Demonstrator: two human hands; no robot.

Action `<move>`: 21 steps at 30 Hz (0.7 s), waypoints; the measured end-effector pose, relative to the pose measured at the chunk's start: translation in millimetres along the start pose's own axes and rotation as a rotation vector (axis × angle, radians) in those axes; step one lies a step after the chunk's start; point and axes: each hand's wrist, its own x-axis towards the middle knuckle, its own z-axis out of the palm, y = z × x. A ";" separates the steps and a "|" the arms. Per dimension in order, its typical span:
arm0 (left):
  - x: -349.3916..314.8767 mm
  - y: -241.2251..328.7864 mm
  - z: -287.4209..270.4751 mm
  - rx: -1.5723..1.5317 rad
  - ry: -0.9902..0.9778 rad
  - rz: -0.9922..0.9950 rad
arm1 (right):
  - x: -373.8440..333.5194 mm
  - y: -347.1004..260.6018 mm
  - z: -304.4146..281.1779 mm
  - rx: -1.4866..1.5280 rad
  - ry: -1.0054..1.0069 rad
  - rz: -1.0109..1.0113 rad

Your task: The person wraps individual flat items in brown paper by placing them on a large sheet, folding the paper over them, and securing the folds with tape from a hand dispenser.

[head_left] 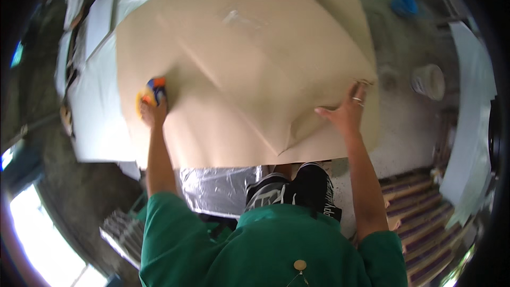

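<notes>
A large sheet of brown paper (239, 58) spreads in front of me, with a long crease running down to a fold near its front edge. At its left side my left hand (154, 110) is closed around a tape dispenser (153, 94), blue and orange with a yellowish roll, partly hidden by the fingers. My right hand (348, 109), with a ring on one finger, rests on the paper near its right edge. Its thumb is apart from the fingers, and the paper is puckered beside it. A small ragged spot shows at the fingertips.
Pale plastic-covered panels (101, 111) lie under and left of the paper. Silvery wrapped material (218, 188) is below its front edge. On the floor at right stand a blue bucket (405, 3) and a whitish bucket (429, 82), with wooden slats (419, 212) nearer me.
</notes>
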 end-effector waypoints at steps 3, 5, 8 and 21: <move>-0.5 -37.0 19.5 -0.078 0.130 0.279 | 2.5 1.7 6.9 0.094 -0.031 -0.019; -26.9 12.8 12.0 -0.427 -0.154 0.219 | 0.5 21.7 8.2 0.119 -0.017 0.014; -64.0 103.8 -88.0 -0.769 -0.414 0.311 | 7.6 27.4 -1.6 0.049 -0.096 0.088; -141.7 565.8 -188.3 -0.031 -0.978 1.330 | 3.8 5.0 13.3 0.331 0.084 0.123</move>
